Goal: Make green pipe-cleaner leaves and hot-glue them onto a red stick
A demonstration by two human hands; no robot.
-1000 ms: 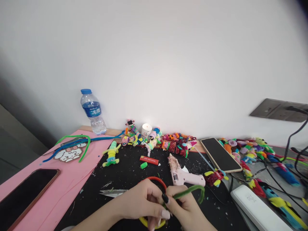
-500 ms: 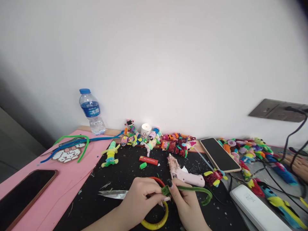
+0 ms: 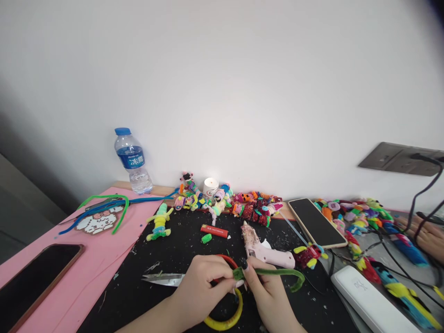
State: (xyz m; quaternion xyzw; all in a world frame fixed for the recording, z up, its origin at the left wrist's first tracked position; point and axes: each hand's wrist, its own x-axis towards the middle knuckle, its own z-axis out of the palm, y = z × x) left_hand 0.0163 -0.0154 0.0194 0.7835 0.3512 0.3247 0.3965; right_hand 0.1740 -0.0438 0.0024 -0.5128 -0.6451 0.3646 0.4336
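Scissors (image 3: pixel 166 279) partly behind left grip (image 3: pixel 204 287); brown-edged phone (image 3: pixel 43 282) cropped at left edge

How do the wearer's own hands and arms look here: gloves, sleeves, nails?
No gloves or sleeves show. The left hand has a pale thumbnail; the right hand has a glossy black thumbnail. Both visible forearms are bare.

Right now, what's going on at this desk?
A person's left hand and right hand pinch a dark green pipe cleaner between their fingers; its bunched end sits between the hands, its loose length curling out past the right. Scissors lie partly hidden by the left hand on the black mat. The pink hot glue gun lies unheld beyond the right hand, the red lighter to its left. Another person's hand shows at the right edge.
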